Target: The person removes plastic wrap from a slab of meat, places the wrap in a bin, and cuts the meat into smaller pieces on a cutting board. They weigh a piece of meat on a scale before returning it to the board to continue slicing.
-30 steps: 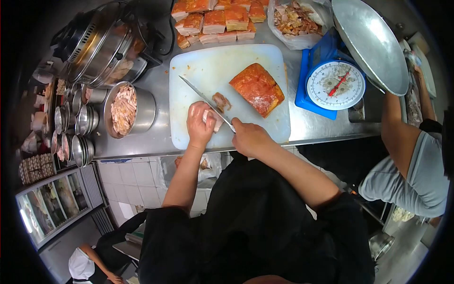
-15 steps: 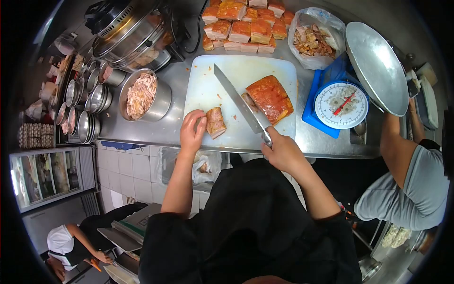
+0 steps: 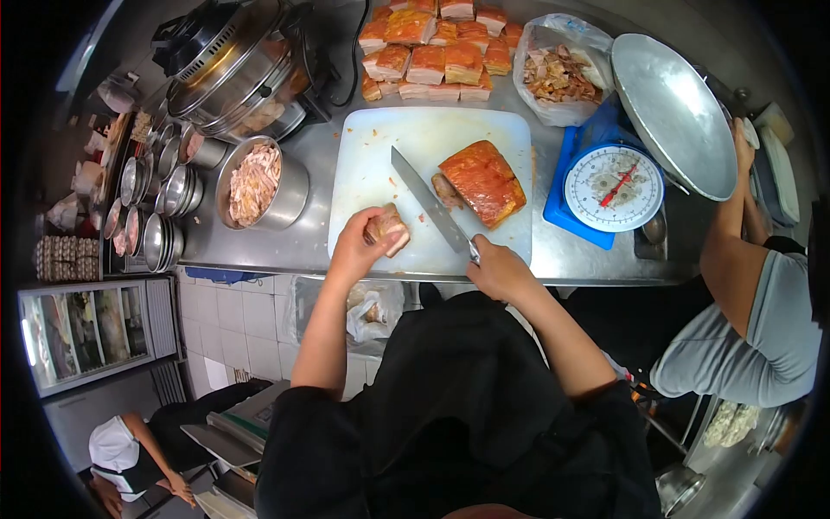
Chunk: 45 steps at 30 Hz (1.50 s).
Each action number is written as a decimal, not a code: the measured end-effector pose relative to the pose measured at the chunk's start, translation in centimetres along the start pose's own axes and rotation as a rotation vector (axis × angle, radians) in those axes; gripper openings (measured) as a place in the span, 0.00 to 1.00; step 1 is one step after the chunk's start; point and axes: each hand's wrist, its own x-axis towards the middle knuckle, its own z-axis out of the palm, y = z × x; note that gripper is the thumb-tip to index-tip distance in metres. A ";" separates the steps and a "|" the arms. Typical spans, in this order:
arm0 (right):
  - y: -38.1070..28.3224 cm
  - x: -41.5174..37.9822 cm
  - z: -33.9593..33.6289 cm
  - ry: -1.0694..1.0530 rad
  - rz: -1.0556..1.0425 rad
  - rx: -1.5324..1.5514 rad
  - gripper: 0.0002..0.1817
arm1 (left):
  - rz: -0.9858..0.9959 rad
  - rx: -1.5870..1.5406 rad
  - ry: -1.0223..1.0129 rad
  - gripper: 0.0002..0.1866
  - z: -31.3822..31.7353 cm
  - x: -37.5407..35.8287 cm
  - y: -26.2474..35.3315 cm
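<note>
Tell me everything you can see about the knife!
The knife has a long, grey, metal-looking blade narrowing to a point. The right hand grips its mostly hidden handle. The blade slants over the board, tip pointing forward and left; whether they touch is unclear. The big meat block lies to its right.

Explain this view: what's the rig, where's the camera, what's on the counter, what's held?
No robot: a person's two bare hands, filmed by a head-worn camera looking forward and down. The left hand holds a small meat piece; the right hand grips a knife over the white board. A larger slab lies on the board's right side. Around the board, on the metal counter: a pot of meat strips to the left, stacked chunks and a bag of scraps beyond, a blue scale to the right.
</note>
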 end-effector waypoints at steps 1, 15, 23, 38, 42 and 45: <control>0.0 0.0 0.0 -0.003 0.006 0.010 0.18 | -0.074 -0.158 -0.056 0.22 -0.3 0.2 0.3; 0.2 -0.1 0.3 0.003 -0.006 0.013 0.17 | -0.050 0.419 -0.027 0.24 -5.7 3.9 2.8; -0.2 -0.1 0.0 -0.007 -0.017 -0.005 0.18 | 0.290 0.742 0.032 0.29 -3.7 -0.2 3.1; 0.7 0.1 0.6 0.008 -0.053 -0.047 0.20 | -0.074 0.243 -0.214 0.31 -1.6 2.8 3.7; 0.9 0.2 0.6 0.015 -0.065 -0.051 0.20 | 0.212 0.488 -0.041 0.36 0.4 1.5 5.7; 0.5 0.1 0.4 0.011 -0.059 -0.056 0.20 | 0.241 0.673 -0.007 0.39 1.8 0.4 5.3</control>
